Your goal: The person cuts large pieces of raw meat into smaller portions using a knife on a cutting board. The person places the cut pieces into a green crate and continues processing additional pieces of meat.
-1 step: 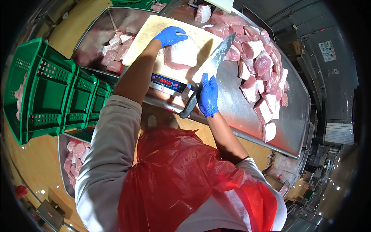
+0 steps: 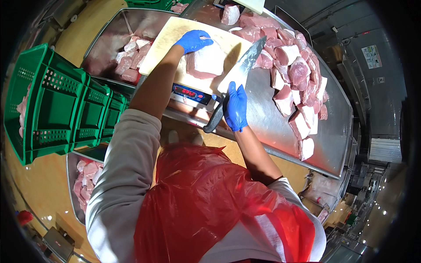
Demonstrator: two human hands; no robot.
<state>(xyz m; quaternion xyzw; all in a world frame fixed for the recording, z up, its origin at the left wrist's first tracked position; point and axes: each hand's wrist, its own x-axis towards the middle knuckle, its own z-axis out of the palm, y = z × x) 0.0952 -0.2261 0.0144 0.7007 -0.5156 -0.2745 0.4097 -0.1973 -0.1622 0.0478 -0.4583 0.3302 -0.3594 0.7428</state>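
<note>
On a cream cutting board (image 2: 164,37) lies a thick piece of raw pork (image 2: 205,60), pale pink with a white fat side up. My left hand (image 2: 193,41), in a blue glove, rests on its far left edge with the fingers curved over it. My right hand (image 2: 237,107), gloved too, is wrapped around the black handle of a large knife (image 2: 245,63). The blade points up and to the right, beside the board's right edge and apart from the pork. Under the board, a scale (image 2: 190,93) shows its lit red display.
Many pork pieces (image 2: 300,72) are heaped on the steel table (image 2: 326,144) to the right. Left of the board, a metal tub (image 2: 103,52) holds more cut pieces. Green crates (image 2: 55,105) stand at the far left, near a lower meat-filled tub (image 2: 72,193).
</note>
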